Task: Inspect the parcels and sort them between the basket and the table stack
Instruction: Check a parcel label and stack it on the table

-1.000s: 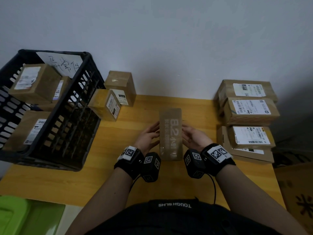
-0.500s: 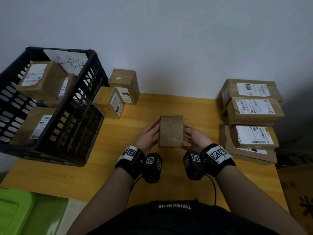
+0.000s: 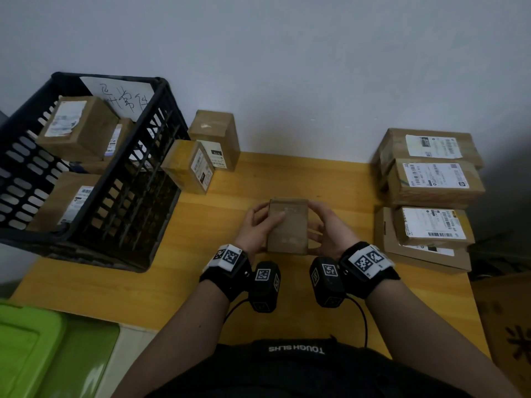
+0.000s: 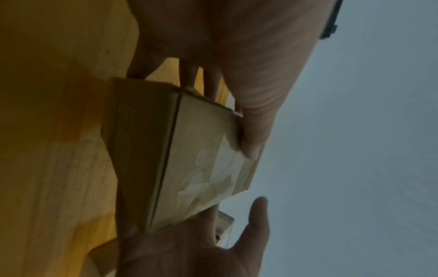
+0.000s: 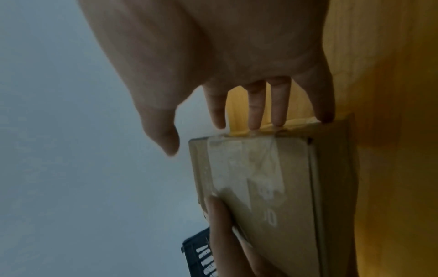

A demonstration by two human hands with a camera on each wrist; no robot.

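Above yellow table (image 3: 339, 179), brown parcel (image 3: 288, 225) gripped between both hands (image 3: 290, 234)

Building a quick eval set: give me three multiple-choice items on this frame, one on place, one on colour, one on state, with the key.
1. Where does the basket sit?
A. at the table's left end
B. at the table's right end
C. on the floor

2. What colour is the basket?
A. green
B. black
C. white

3. How is the plain parcel in the middle held?
A. lying untouched on the table
B. left hand alone
C. between left hand and right hand

Key: 1 A, it stands at the left end, beside two parcels; 2 B, its slotted walls are black; 3 C, a hand is on each side of it.
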